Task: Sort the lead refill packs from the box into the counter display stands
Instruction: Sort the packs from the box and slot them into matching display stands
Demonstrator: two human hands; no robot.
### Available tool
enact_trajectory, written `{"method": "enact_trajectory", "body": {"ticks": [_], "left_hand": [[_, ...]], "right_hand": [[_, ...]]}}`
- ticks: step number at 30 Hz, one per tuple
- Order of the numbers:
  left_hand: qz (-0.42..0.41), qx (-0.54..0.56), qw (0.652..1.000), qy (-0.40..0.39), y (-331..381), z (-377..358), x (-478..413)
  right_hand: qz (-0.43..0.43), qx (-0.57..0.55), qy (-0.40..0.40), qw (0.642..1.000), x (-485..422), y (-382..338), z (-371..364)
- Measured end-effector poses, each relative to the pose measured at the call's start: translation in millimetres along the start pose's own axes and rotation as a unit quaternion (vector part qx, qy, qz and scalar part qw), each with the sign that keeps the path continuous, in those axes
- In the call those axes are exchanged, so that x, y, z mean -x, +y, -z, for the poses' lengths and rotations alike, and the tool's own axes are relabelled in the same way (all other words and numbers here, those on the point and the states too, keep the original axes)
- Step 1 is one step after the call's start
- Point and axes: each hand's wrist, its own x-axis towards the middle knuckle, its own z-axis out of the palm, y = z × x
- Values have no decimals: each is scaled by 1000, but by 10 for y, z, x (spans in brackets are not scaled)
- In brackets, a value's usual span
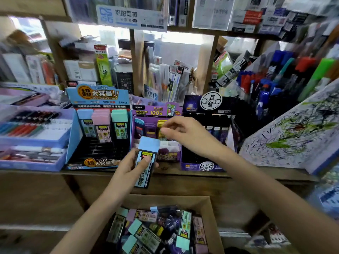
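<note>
Lead refill packs (156, 230) lie in a heap in a brown cardboard box (211, 213) down low, in front of a wooden counter (201, 174). From where I sit, far off, I look down on a crowded shop corner, with wooden shelves (136, 66) full of pens and boxes behind the counter. Three display stands sit side by side on the counter: a blue stand (97, 96) on the left, a purple stand (156, 109) in the middle and a dark stand (194, 156) on the right. A tray of pens (33, 140) is left of them, and a white pad covered in scribbles (293, 132) leans on the right. The blue stand says "24PCS" and "1=10" and holds three packs with blue, pink and green caps. The purple stand says "ULTRAMAN", "0.7", "HB" and "100". The left hand (132, 167) holds a blue-capped pack (149, 145) upright, just in front of the purple stand, with the thumb across its front and the fingers curled behind it. The right hand (183, 132) reaches into the purple stand, its thumb and first finger close together at the top of a yellow pack (160, 123). It is too blurry for me to tell if that hand grips the yellow pack or only touches it.
</note>
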Motion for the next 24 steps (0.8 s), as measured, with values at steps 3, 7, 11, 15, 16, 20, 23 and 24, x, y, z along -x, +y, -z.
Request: {"method": "enact_trajectory", "body": {"ticks": [3, 7, 11, 15, 16, 20, 23, 24], "left_hand": [[-13, -6, 999, 30, 69, 203, 43], [-37, -36, 998, 45, 163, 556, 121], [-55, -122, 986, 95, 154, 1045, 135], [-45, -277, 934, 220, -50, 1593, 44], [-41, -312, 919, 236, -114, 1697, 11], [-31, -442, 862, 244, -364, 1863, -103], [-16, -488, 838, 244, -508, 1875, -106], [-21, -489, 837, 245, -550, 1881, -97]], "right_hand": [[14, -14, -51, 998, -202, -213, -401], [43, -18, -78, 996, -480, -442, -697], [73, -25, -67, 995, -783, -663, -884], [73, -34, 7, 997, -1184, -835, -1053], [74, -31, 22, 997, -1282, -861, -1118], [68, 8, 74, 995, -1561, -879, -1391], [75, 54, 98, 991, -1666, -846, -1490], [78, 64, 99, 990, -1687, -835, -1502]]}}
